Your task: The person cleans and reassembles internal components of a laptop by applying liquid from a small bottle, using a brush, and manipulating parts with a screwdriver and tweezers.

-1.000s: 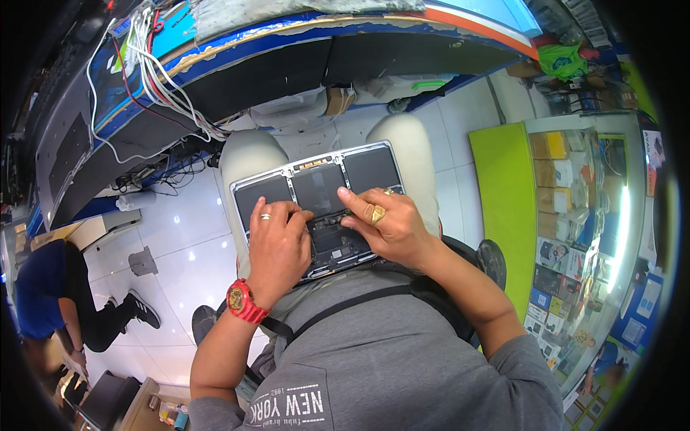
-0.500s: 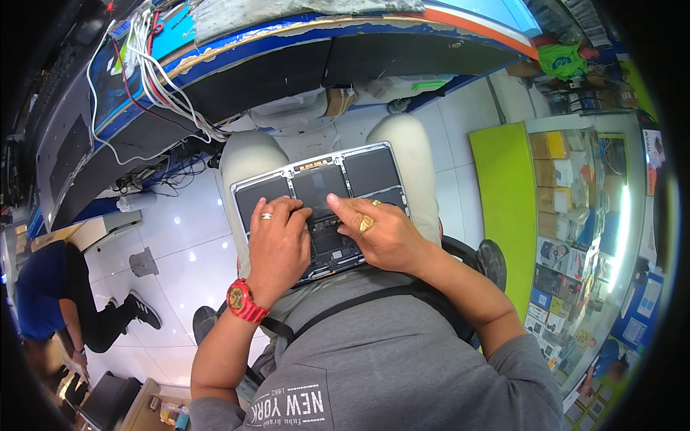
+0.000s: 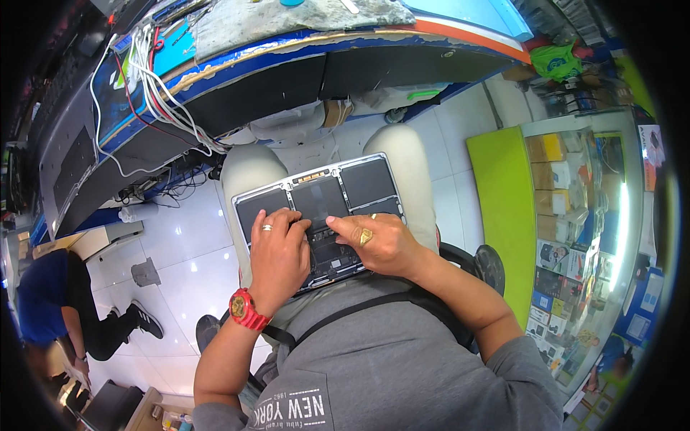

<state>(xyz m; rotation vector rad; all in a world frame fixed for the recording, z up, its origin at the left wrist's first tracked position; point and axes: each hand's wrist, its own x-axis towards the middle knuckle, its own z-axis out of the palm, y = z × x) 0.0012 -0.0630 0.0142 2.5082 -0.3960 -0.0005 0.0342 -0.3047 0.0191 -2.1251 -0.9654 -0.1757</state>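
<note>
Across my lap lies an opened laptop base [image 3: 313, 192], its inside facing up, with dark battery cells on both sides and circuit boards nearer my waist. My left hand [image 3: 280, 248] rests on its left part, fingers bent and lying over the batteries and the middle. Over the right middle of the boards is my right hand [image 3: 377, 241], closed, its thumb pointing toward the laptop's centre and its fingers curled under. Whatever the right fingers may grip is hidden beneath the hand.
Ahead stands a workbench [image 3: 273, 42] with a worn edge and a grey mat. White cables [image 3: 162, 90] hang from its left side. To the right are a green panel [image 3: 499, 208] and a glass display case [image 3: 568, 237]. A person in blue [image 3: 47, 294] bends at the left.
My right hand has shifted slightly toward me over the laptop. The laptop sits a little lower in the picture, and the view has tilted slightly. My left hand stays on the laptop's left part.
</note>
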